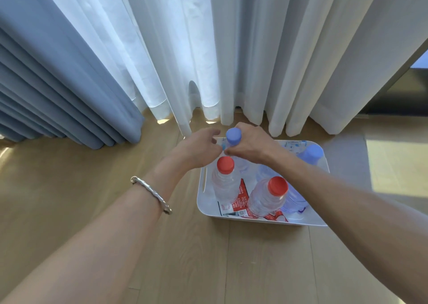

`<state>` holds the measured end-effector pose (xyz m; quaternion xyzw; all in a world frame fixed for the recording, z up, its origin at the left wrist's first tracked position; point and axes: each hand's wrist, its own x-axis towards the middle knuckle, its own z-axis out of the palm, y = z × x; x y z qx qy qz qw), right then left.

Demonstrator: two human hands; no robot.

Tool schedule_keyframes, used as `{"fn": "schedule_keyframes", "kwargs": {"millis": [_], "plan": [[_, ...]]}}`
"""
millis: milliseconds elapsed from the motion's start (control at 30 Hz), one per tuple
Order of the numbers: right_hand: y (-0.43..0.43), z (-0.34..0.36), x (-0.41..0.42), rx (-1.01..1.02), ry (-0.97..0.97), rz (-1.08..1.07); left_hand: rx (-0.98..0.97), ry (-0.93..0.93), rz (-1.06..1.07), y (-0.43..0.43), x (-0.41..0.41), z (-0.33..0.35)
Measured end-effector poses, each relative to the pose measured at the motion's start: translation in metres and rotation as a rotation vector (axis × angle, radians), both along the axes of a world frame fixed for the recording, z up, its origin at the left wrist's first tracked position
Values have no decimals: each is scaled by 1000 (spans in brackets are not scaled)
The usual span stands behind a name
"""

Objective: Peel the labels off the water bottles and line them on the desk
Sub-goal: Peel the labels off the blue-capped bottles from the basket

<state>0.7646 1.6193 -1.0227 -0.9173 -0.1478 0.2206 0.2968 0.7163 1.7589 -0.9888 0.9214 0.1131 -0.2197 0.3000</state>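
A white bin (209, 211) stands on the wooden floor with several water bottles upright in it. My right hand (247, 145) grips a blue-capped bottle (233, 136) by its neck above the bin's far edge. My left hand (199, 148) is at the bottle's left side, fingertips pinching its pale label (222, 146). Two red-capped bottles (225, 178) (269, 195) without labels stand in the near part of the bin. Another blue-capped bottle (311, 154) stands at the far right. Red peeled labels (240, 202) lie on the bin's bottom.
White sheer curtains (208, 49) and a blue curtain (58, 84) hang just behind the bin. Wooden floor (162, 257) spreads to the left and front. A dark window frame (398, 90) shows at the far right.
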Motion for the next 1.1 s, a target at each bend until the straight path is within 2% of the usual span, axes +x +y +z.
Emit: {"fn": "schedule_keyframes", "kwargs": {"millis": [267,600,867,1100], "plan": [[1,-15,4,-44,14,-4,108,85,-115,10,-7,-12],[-3,-6,4,-81,99,90,-15,244,-242,1,-21,-30],[-25,40,6,-211,3,164,-166,150,-154,1,-40,-54],[-55,44,-2,-468,173,365,-257,61,-37,1,-43,-81]]}}
